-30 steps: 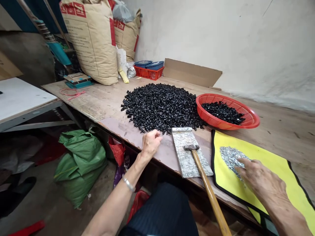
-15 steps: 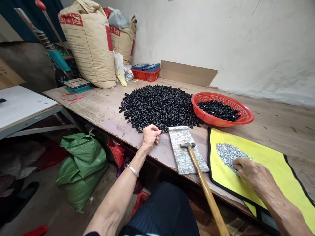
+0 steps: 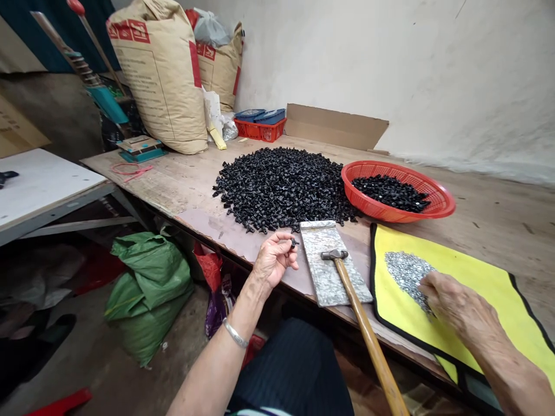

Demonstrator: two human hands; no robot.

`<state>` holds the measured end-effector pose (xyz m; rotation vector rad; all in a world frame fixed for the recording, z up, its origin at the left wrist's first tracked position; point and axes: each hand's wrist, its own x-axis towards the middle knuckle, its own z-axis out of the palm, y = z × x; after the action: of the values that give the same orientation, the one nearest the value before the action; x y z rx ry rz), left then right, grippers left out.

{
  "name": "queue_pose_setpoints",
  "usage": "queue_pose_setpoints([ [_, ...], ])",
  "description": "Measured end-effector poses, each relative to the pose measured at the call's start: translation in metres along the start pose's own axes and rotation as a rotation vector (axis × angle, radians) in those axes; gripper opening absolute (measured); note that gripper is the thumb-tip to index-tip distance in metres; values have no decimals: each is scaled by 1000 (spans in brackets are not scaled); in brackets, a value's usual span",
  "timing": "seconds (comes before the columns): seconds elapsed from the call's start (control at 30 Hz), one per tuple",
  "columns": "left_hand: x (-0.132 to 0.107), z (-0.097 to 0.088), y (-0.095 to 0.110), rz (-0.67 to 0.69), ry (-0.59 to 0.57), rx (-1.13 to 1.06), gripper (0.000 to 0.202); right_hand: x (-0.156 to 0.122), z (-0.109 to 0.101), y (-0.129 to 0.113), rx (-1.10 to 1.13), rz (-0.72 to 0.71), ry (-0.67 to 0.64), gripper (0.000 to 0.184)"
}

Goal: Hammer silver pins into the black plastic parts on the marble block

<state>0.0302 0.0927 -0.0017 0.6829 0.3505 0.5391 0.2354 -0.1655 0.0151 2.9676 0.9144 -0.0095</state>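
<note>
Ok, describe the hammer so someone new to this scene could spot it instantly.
On the wooden table, find the heap of black parts. A mottled gray slab lies at its near side, with the hammer resting its metal head on it. The hammer's long wooden handle sets it apart from the flat slab and yellow mat.

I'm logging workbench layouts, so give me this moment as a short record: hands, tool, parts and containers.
Left hand: pinching a small black part
Right hand: fingertips at the silver bits; anything held is hidden
Tool: hammer, head on a grey slab
Loose parts: black heap on the table
Container: red basket, partly filled with black parts
Mat: yellow, black-edged, under the silver bits
</note>
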Motion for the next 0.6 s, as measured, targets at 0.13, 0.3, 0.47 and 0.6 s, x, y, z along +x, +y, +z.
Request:
queue_pose_setpoints([
  [0.13,-7,5,-8,-10,45,-45,17,-2,-1,0,-15,-1,14,15],
  [0.3,-17,14,-14,-10,68,-86,10,-8,-5,0,-54,24,29,4],
  [0.47,-30,20,-17,-27,81,-70,20,-12,-15,-3,3,40,55,7],
  [0.6,-39,23,-17,-55,77,-13,27,-21,-31,-14,206,208,90,4],
])
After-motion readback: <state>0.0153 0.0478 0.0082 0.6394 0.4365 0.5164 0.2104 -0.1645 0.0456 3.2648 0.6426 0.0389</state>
